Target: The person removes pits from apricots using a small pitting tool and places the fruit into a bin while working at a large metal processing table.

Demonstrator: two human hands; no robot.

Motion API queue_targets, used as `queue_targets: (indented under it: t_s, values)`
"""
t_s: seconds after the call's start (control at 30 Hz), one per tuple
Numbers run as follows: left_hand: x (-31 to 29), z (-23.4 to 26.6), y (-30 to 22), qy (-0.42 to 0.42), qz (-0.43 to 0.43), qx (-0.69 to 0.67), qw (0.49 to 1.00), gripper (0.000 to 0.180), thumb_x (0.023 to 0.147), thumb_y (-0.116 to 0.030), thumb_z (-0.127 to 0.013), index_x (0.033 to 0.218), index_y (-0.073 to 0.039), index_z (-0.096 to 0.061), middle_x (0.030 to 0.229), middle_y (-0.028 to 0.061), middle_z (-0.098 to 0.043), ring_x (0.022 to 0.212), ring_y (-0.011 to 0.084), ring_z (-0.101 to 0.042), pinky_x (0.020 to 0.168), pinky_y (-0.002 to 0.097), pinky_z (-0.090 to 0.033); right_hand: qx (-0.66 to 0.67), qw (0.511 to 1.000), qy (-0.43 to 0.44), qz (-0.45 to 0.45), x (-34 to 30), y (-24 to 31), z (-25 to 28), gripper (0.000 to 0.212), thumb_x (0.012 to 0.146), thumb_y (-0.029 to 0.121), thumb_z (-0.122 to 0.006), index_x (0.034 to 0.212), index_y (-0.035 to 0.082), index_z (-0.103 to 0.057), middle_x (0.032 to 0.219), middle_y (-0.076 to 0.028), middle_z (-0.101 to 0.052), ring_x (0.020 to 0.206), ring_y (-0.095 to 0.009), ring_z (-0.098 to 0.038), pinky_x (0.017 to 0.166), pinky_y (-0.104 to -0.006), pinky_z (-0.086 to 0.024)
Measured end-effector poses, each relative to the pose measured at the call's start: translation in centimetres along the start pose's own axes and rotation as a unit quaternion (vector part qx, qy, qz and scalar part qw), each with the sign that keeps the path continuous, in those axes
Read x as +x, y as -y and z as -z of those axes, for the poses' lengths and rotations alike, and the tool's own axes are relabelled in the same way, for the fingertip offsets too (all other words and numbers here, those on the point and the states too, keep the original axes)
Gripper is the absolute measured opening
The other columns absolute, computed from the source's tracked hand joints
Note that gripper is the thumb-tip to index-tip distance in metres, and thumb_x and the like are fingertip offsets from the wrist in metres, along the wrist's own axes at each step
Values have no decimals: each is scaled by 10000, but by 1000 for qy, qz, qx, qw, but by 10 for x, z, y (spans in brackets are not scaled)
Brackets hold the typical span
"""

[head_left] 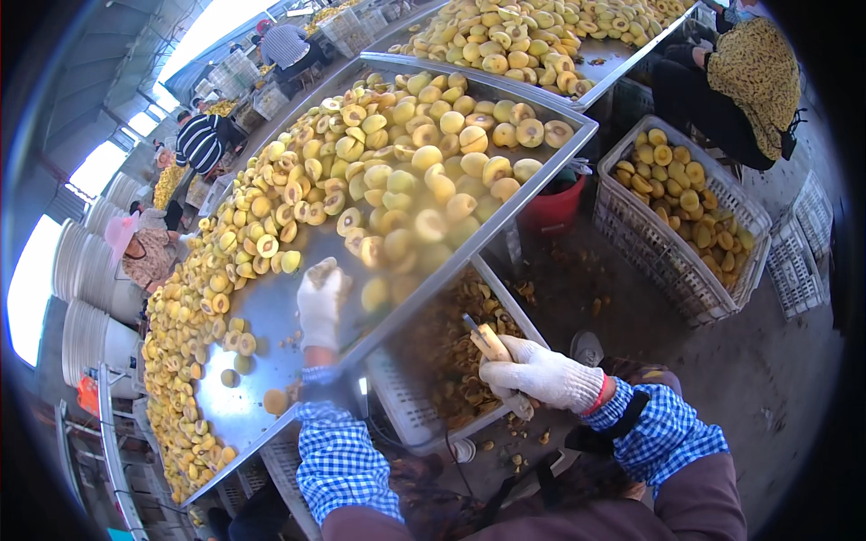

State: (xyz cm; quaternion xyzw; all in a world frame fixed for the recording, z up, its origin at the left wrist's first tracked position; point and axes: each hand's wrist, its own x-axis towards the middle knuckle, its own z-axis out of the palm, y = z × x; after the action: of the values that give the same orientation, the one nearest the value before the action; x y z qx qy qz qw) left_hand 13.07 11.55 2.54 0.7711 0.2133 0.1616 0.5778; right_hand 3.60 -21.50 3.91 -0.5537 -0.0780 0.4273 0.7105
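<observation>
My left hand (322,302), in a white knit glove, is over the bare part of a metal-topped table (298,343). Its fingers are curled together, and what they hold, if anything, is hidden. Halved yellow peaches (280,176) are heaped around it, and a blurred one lies just to its right. My right hand (550,377), gloved too, is closed around a pitting knife (489,343) with a pale wooden handle. The short dark metal end points up and left. The knife is held above a white crate (403,406) of brown-yellow scraps (469,388).
A second metal table with peach halves (505,41) adjoins the far side. On the right stand a crate of fruit (672,194), a red bucket (552,206) and a seated person (749,86). Other people (203,140) and stacked white tubs (90,270) are at left.
</observation>
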Motion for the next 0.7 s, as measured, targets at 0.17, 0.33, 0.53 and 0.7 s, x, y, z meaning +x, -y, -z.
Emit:
queue_targets:
  t_s: [0.17,0.33,0.53,0.7]
  values:
    - [5,-6,16,29,-62,284,956,314,815,-259,-660,1005,-10,-639,922,150,-680,854,225,-645,779,321,-488,11,1000,0,24,10,-7,-2,187,904,216,-554,840,73,-452,616,8,-494,450,-81,-491,414,-228,-415]
    - [6,-37,-1,139,-12,514,846,480,732,-420,-642,1044,-55,-643,1051,215,-633,1031,380,-578,880,420,-464,-2,999,-10,32,5,-9,-4,179,901,216,-561,891,68,-460,644,4,-497,480,-83,-488,434,-239,-424]
    - [-2,-35,-14,136,-6,459,878,471,710,-396,-636,1001,-26,-661,1004,231,-640,1013,371,-599,845,406,-476,23,999,-19,30,10,-16,3,190,898,210,-581,943,67,-465,694,4,-492,522,-70,-466,473,-234,-414]
    - [-23,-8,3,156,63,-154,974,476,896,-412,-555,1213,-57,-545,1005,102,-656,855,200,-641,627,266,-501,35,999,-26,30,4,-8,4,185,893,190,-569,966,48,-475,657,-11,-509,476,-91,-495,433,-246,-431]
